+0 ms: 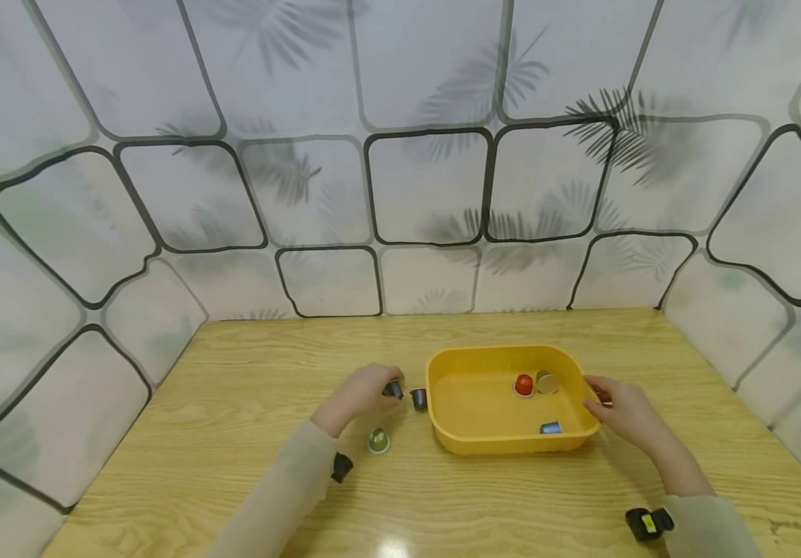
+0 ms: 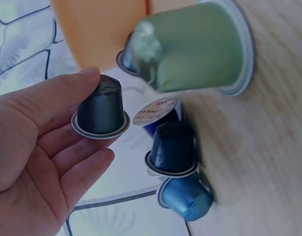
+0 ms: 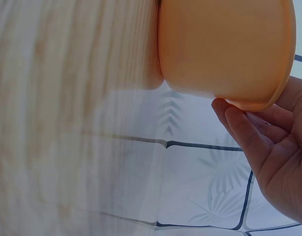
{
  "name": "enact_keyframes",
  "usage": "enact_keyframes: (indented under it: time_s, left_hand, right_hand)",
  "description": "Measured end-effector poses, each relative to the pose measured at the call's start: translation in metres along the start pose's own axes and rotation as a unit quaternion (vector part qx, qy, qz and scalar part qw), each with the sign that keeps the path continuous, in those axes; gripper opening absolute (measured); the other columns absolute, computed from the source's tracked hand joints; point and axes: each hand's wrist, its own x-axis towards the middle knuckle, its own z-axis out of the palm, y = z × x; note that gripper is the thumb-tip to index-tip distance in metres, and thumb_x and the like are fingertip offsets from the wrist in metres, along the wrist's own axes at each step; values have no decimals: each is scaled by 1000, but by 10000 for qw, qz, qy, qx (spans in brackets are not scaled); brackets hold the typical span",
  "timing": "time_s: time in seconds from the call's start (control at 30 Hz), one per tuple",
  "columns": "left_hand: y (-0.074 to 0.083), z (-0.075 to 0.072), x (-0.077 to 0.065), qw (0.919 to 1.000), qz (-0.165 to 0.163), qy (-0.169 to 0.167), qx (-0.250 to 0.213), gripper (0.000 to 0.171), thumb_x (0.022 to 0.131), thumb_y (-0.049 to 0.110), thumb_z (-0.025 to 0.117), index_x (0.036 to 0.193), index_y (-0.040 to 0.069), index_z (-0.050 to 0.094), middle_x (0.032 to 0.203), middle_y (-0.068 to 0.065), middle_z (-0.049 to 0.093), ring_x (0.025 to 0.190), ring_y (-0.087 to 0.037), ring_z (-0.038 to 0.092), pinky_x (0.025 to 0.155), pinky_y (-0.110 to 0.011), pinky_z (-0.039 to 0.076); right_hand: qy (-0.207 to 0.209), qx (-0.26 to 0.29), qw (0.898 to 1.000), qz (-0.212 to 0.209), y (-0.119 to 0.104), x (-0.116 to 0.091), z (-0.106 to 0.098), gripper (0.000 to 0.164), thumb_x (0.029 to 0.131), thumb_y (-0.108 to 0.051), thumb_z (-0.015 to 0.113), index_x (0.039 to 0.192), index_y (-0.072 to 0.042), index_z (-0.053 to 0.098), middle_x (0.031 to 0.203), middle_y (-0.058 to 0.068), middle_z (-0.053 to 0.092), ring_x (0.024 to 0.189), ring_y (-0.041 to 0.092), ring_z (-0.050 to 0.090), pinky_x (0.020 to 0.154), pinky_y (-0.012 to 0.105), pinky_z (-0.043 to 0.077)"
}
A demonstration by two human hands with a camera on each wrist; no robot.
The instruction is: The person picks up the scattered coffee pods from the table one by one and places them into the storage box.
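The left hand (image 1: 365, 389) pinches a dark coffee capsule (image 2: 100, 110) over the worktop (image 1: 267, 368), near the left edge of the yellow tray (image 1: 498, 446); the right hand (image 1: 621, 411) grips its right rim. A red capsule (image 1: 523, 384) sits toward its back-right corner.

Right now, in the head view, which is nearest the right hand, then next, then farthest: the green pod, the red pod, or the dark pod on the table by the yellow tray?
From the right hand:
1. Red pod: inside the yellow tray.
2. Dark pod: just left of the tray.
3. Green pod: farther left.
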Motion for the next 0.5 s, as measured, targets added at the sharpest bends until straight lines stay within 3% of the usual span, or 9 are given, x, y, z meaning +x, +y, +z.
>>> enact_keyframes:
  time_s: [0.3,0.5]
  left_hand:
    - [-2,-6,1,9998,10,151,-90,35,79,14,67,109,0,58,94,-6,62,80,-15,56,70,-29,46]
    - [3,-10,1,9995,49,216,-213,34,80,14,67,109,0,58,93,-6,61,79,-15,56,69,-29,46]
  right_hand:
    - [-12,33,10000,33,-2,-1,-1,40,82,1,57,116,18,45,107,34,51,90,42,55,66,40,50]
    - [-9,43,10000,27,-1,-1,-1,40,82,1,57,116,18,44,107,33,52,90,42,55,66,40,50]
